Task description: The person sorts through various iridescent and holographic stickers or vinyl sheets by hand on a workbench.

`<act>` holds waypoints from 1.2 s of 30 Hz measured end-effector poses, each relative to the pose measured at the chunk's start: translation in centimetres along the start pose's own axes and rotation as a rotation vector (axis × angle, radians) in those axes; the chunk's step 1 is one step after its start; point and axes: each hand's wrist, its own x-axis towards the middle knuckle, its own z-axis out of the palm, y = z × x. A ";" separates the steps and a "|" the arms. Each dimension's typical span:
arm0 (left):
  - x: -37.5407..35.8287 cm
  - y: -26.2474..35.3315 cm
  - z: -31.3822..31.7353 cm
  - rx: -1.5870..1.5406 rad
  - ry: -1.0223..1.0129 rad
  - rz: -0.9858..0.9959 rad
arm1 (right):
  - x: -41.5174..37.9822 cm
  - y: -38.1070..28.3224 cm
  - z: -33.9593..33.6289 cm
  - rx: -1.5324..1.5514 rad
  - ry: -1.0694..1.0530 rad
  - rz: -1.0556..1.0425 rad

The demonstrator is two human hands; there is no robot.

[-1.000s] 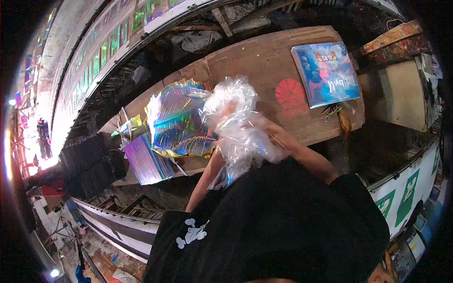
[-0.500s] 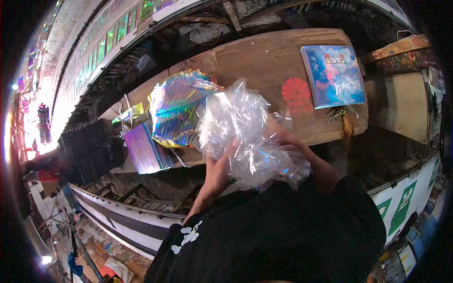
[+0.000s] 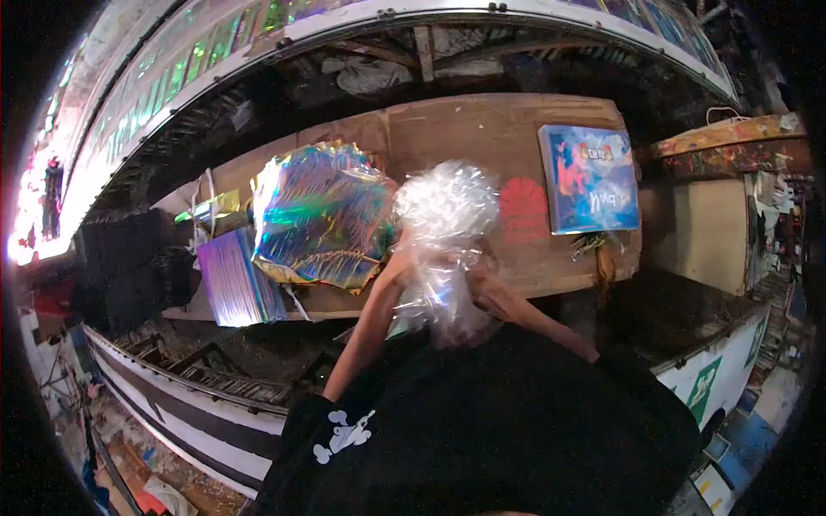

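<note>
Between my two hands is a crumpled bunch of clear plastic film (image 3: 449, 202), narrowed at its middle and spreading out above and below. My left hand (image 3: 403, 265) closes round its left side, and my right hand (image 3: 483, 285) grips it from the right. Glare and folds of film cover some of the fingers. Just left of the bunch lies a wide pile of iridescent film sheets (image 3: 318, 215) on the wooden board (image 3: 465, 120). A stack of purple, shiny strips or sheets (image 3: 239, 277) sits beside that pile, near the board's left front.
A stack of blue printed sheets (image 3: 592, 181) lies at the board's right end, with a small tool or clip (image 3: 590, 242) below it. A red print (image 3: 523, 209) marks the board. Beyond, a long white-edged frame (image 3: 387, 15) curves across; a paint-stained beam (image 3: 731, 138) is at right.
The film has been drawn together into a tighter, narrower bunch, and my hands have come closer to each other. The view has shifted slightly, so the board sits lower.
</note>
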 end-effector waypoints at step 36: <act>30.7 12.5 2.4 0.070 -0.655 0.256 | 34.3 6.8 -8.4 -1.257 0.593 -0.330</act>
